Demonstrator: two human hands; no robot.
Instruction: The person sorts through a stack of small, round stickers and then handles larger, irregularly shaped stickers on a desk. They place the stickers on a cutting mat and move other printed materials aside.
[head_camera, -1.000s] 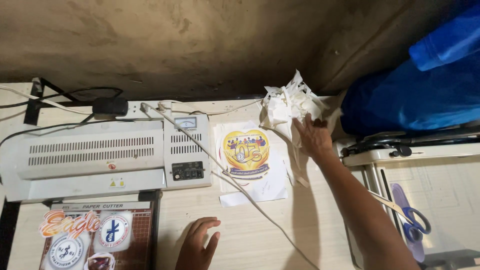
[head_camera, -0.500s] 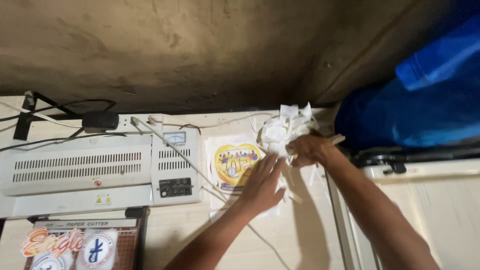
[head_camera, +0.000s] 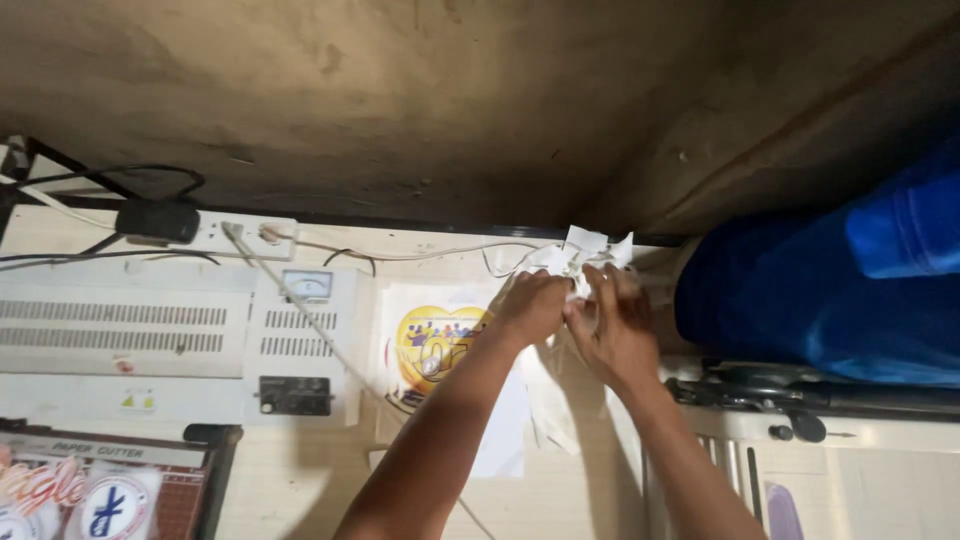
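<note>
Both hands, left hand (head_camera: 535, 305) and right hand (head_camera: 612, 335), are closed around the paper scraps (head_camera: 585, 250), right of the laminator (head_camera: 170, 340). Gathering looks half done; a printed sheet (head_camera: 440, 345) lies beside it.

Laminator (head_camera: 170, 340) and printed sheet (head_camera: 440, 350) on table (head_camera: 300, 480)

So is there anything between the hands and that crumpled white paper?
No. The left hand and right hand are both already on the crumpled white paper scraps by the wall, with nothing visible in between. The printed sheet lies under the left forearm.
</note>
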